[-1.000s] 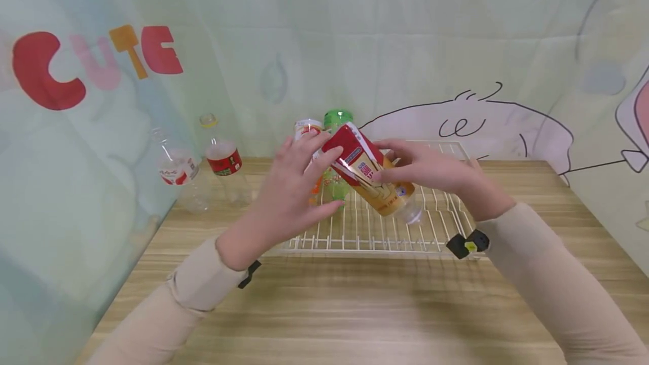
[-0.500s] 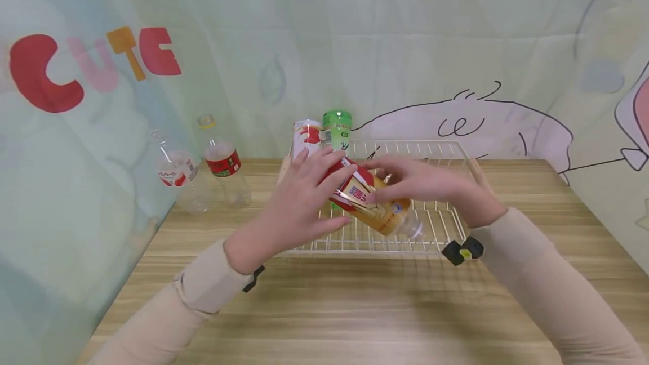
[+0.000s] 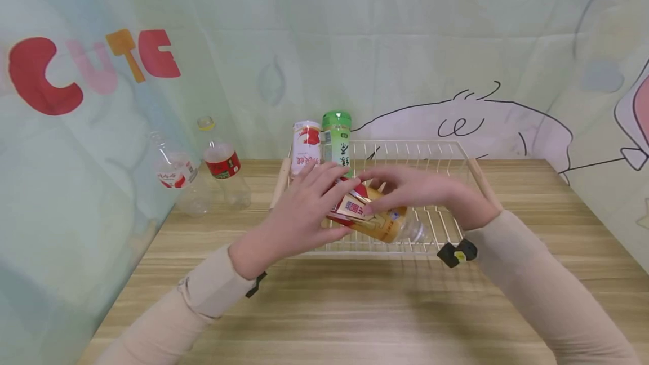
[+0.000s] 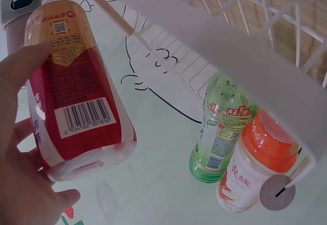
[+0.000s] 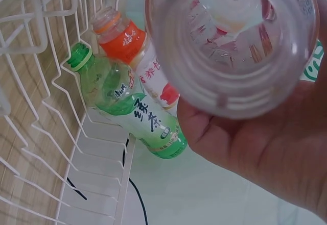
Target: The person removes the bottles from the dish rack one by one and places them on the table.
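A clear plastic drink bottle [image 3: 386, 223] with a red and yellow label lies tilted above the wire rack [image 3: 372, 252], its mouth towards the lower right. My right hand [image 3: 423, 187] grips its middle, thumb on the label. My left hand [image 3: 306, 207] is at the red base end, its fingers over the top and thumb along the lower side. In the left wrist view the bottle's barcode side faces me. The right wrist view looks into its capless mouth [image 5: 230, 46]. Behind my hands, a green tea bottle [image 3: 337, 139] and a white-labelled bottle [image 3: 306, 142] lean bottom-up in the rack.
Two clear bottles stand on the wooden table left of the rack: one with a red label [image 3: 223, 166], one with a white and red label [image 3: 176, 175]. The rack has pale wooden handles [image 3: 485, 185]. A printed curtain [image 3: 243, 89] hangs behind.
Both hands have lowered the bottle towards the rack and turned it flatter. The left fingers have come further over its base, and the two bottles in the rack show more fully.
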Motion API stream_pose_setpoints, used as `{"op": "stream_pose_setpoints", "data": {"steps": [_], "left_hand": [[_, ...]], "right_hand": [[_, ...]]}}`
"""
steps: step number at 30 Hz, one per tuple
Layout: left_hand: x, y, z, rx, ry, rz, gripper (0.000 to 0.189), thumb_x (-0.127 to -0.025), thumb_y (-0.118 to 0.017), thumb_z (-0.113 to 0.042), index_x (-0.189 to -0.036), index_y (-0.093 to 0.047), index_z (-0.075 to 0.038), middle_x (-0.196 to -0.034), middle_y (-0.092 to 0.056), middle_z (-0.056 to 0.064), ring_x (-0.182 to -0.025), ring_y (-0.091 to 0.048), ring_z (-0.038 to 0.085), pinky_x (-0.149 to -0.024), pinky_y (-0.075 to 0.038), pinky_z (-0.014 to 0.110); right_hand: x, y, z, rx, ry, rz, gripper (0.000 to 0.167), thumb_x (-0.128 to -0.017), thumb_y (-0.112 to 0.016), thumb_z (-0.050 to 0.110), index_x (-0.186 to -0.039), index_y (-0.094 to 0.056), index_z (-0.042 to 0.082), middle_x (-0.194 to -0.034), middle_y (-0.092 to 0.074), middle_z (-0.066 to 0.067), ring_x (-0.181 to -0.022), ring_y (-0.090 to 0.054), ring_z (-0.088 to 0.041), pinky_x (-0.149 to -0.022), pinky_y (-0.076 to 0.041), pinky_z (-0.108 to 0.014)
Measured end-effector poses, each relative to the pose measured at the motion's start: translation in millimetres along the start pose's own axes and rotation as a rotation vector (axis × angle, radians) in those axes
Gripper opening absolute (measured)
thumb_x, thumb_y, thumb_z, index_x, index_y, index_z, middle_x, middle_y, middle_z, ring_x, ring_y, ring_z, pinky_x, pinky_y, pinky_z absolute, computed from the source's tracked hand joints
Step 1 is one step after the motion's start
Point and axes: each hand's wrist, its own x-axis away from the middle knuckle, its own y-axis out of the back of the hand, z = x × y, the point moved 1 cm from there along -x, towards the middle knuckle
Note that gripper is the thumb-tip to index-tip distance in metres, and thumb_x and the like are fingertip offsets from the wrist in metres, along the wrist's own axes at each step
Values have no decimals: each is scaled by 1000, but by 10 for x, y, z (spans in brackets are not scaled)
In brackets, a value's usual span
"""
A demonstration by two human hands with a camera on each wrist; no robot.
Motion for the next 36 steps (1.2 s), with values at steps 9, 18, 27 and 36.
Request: {"op": "stream_pose_setpoints", "data": {"steps": [9,18,27,36], "left_hand": [[41,-59,7,-3,-30,-19,67,-73,-84,-29,-131,-55,-9,-130,-52,10,-122,-45,26,-109,-33,50],[70,-70,17,-45,-10,-4,68,-72,-83,-32,-130,-56,-9,-129,-54,9,-120,-47,26,-106,-36,50],[109,-64,41,-30,33,-21,63,-72,-83,-29,-126,-58,-8,-126,-55,9,-118,-46,25,-105,-35,43],[161,-40,103,15,65,-112,63,-71,-85,-23,-124,-58,-5,-119,-57,10,-113,-48,26,-100,-37,45]], "right_hand": [[-50,-45,18,38,17,1,60,-88,-68,34,-140,-47,14,-126,-55,-12,-107,-58,-30,-79,-54,-36],[-108,-66,21,56,-15,-10,63,-87,-69,38,-141,-46,15,-125,-56,-12,-106,-58,-28,-77,-55,-35],[-152,-79,54,96,-14,-42,63,-87,-69,41,-140,-47,16,-130,-55,-11,-112,-57,-29,-83,-53,-37],[-100,14,105,28,-6,-145,60,-91,-64,36,-143,-42,16,-131,-56,-12,-116,-57,-28,-90,-50,-44]]}}
